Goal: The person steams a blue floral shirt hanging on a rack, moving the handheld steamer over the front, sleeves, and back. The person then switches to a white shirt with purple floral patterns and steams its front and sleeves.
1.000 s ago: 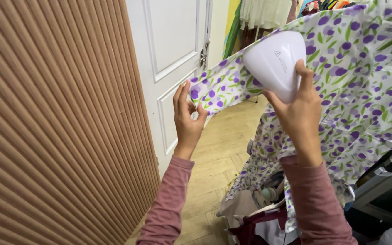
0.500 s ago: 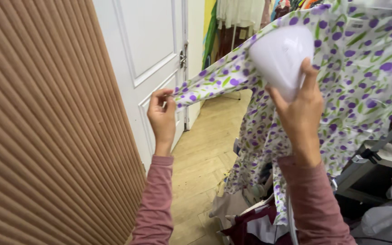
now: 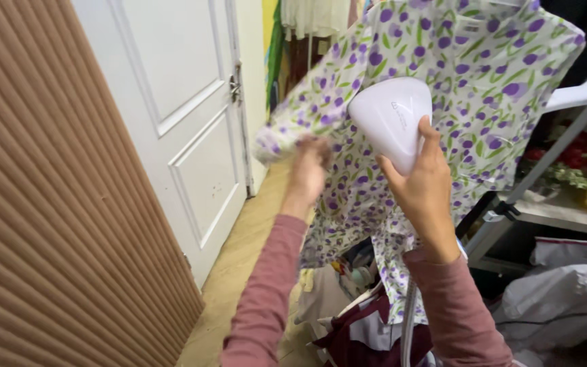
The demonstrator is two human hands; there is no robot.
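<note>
in front of the white door [image 3: 171, 102]: cramped corner, ribbed tan wall [image 3: 49, 224] on the left
garment: white top with purple tulips [image 3: 470, 75], hung up high, sleeve pulled out to the left
left hand [image 3: 309, 170]: a bit blurry, closed on the sleeve near its cuff
right hand [image 3: 426, 190]: wrapped round the white steamer head [image 3: 390, 117], which sits right against the fabric
below: steamer hose [image 3: 409, 319] drops past a maroon heap of clothes [image 3: 368, 333]
right side: white stand bar [image 3: 531, 177], grey bag [image 3: 565, 299], red flowers [image 3: 579, 153] behind

left hand [image 3: 309, 165] blurred, garment [image 3: 456, 81] top cut off
</note>
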